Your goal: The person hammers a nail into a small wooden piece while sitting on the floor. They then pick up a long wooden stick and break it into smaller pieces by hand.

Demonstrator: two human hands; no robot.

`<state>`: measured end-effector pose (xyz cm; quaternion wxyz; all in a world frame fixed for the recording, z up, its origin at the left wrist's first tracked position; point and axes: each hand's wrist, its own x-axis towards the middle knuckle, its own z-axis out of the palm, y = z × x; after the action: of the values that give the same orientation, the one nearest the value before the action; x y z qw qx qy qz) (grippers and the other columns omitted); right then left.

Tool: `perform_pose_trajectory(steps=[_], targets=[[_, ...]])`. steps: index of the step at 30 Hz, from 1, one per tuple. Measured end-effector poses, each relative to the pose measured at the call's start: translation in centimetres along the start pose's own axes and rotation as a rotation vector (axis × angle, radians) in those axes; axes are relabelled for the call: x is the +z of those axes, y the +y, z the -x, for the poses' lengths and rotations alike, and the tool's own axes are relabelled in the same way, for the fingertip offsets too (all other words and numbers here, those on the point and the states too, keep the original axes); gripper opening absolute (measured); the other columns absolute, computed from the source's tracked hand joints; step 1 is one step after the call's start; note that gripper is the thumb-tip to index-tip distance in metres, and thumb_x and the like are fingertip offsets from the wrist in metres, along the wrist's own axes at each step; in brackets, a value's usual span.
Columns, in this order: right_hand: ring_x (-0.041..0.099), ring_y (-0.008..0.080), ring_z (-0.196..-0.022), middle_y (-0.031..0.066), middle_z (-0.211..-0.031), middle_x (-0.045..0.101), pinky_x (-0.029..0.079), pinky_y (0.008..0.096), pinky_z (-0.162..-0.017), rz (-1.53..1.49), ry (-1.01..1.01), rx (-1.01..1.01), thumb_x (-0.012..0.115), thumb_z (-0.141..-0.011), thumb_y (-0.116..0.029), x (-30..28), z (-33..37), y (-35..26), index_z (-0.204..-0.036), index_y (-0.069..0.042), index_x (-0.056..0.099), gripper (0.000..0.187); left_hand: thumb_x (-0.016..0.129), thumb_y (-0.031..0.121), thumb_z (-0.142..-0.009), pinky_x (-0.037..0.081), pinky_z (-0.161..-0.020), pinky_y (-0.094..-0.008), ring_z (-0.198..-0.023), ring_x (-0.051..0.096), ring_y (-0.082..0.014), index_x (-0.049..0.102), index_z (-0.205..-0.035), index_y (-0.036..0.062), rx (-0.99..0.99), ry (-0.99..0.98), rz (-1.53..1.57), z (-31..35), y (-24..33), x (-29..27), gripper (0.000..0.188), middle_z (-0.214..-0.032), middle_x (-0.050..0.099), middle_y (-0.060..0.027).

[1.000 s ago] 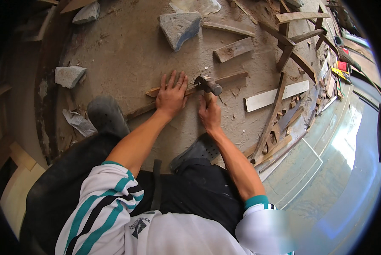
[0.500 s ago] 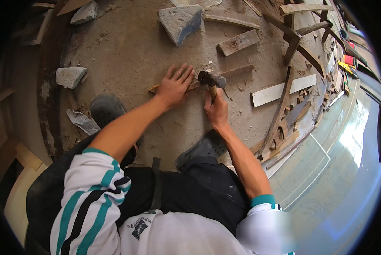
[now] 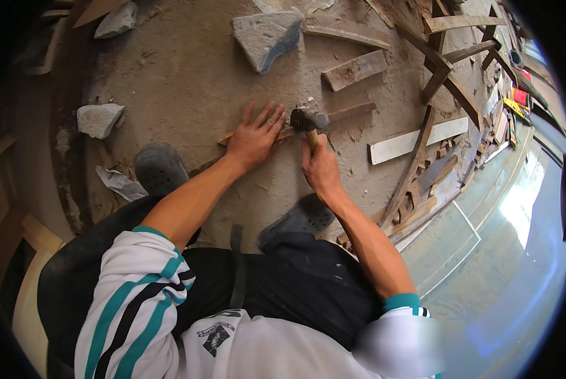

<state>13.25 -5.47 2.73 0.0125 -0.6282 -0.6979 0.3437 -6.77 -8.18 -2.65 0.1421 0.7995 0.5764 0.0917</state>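
My left hand (image 3: 253, 140) lies flat over a narrow wooden strip (image 3: 352, 112) on the dusty floor, its fingers stretched out and slightly spread. Just right of it, my right hand (image 3: 321, 165) is wrapped round the wooden handle of a claw hammer (image 3: 309, 120). The hammer's dark head is over the strip, close to my left fingertips, and hides part of the wood. Whether the head touches the strip, I cannot tell. One end of the strip shows left of my left hand, the other beyond the hammer.
A large broken concrete chunk (image 3: 265, 39) lies ahead, with a short wooden block (image 3: 355, 69) to its right. A smaller concrete piece (image 3: 100, 120) is at left. On the right are a white board (image 3: 418, 140), joined wooden pieces (image 3: 465, 53), a handsaw (image 3: 409, 201) and a glass sheet (image 3: 485, 252).
The hammer head has shifted slightly left and down, nearer my left hand. My left hand stays flat on the strip, and the whole view has tilted a little.
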Motion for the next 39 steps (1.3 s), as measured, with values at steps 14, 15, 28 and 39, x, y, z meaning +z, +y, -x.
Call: perform_pose_trajectory(steps=[14,15,28,39], targets=[[0.063,0.0573,-0.083,0.0400,-0.082,0.063,0.049,0.0610,-0.074,0.027,-0.218,0.097,0.054,-0.101,-0.033,-3.7,-2.5,-4.3,-0.106,0.005,0.047,0.040,0.068,0.040,-0.088,0.016,-0.122,-0.0574,-0.149,0.032,-0.0250,0.050,-0.145,0.0092,0.051,-0.049,0.011,-0.3,-0.9,-0.1,0.067,-0.155,0.045,-0.0053],[0.063,0.0573,-0.083,0.0398,-0.082,0.063,0.049,0.0611,-0.074,0.021,-0.205,0.111,0.055,-0.101,-0.034,-3.7,-2.3,-4.4,-0.107,0.005,0.047,0.041,0.068,0.040,-0.089,0.016,-0.122,-0.0577,-0.149,0.032,-0.0251,0.050,-0.145,0.0091,0.054,-0.040,0.011,-0.3,-0.8,0.0,0.067,-0.156,0.045,-0.0054],[0.065,0.0512,-0.083,0.0307,-0.085,0.068,0.050,0.0567,-0.070,-0.203,0.016,-0.074,0.061,-0.099,-0.035,-0.2,-0.2,1.5,-0.107,-0.001,0.052,0.036,0.065,0.031,-0.092,0.020,-0.122,-0.0534,-0.147,0.037,-0.0273,0.049,-0.147,0.0109,0.035,0.031,-0.032,0.1,0.4,0.3,0.061,-0.154,0.048,-0.0068],[0.050,0.0227,-0.062,0.0180,-0.072,0.056,0.045,0.0364,-0.062,-0.523,0.125,-0.098,0.063,-0.101,-0.035,2.5,0.5,4.1,-0.099,-0.002,0.057,0.034,0.067,0.026,-0.090,0.022,-0.122,-0.0509,-0.144,0.041,-0.0296,0.051,-0.146,0.0110,-0.028,0.016,-0.022,1.0,1.6,0.4,0.060,-0.151,0.051,-0.0089]])
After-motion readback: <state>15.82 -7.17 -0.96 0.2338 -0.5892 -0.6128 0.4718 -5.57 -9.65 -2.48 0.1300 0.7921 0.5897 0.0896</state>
